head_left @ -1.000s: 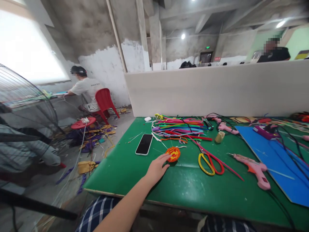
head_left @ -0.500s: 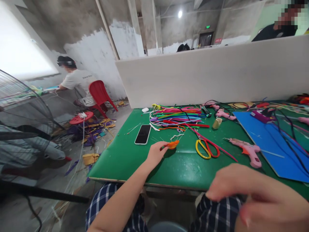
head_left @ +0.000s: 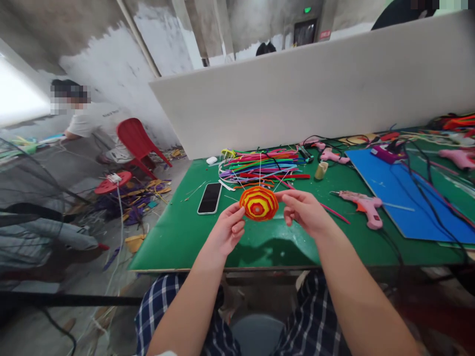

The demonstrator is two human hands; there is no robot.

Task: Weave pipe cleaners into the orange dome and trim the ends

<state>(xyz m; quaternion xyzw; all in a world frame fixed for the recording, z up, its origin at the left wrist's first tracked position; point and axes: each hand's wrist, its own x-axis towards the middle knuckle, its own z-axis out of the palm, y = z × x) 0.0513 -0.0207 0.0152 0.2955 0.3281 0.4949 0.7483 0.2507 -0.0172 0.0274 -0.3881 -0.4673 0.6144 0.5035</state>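
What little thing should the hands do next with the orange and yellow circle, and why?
Maybe turn the circle slightly: the left hand pinches one edge, the right hand is at the opposite edge, and thin spokes stick out past its top.

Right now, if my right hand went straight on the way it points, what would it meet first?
The orange-and-yellow disc: your right hand is at its rim, seemingly touching, though depth is unclear.

Navy plaid cloth [head_left: 159, 309] with white lines covered both legs [head_left: 311, 316] below the worktop's [head_left: 170, 242] near edge. Left hand [head_left: 227, 228], right hand [head_left: 303, 210] and forearms [head_left: 202, 294] were bare.
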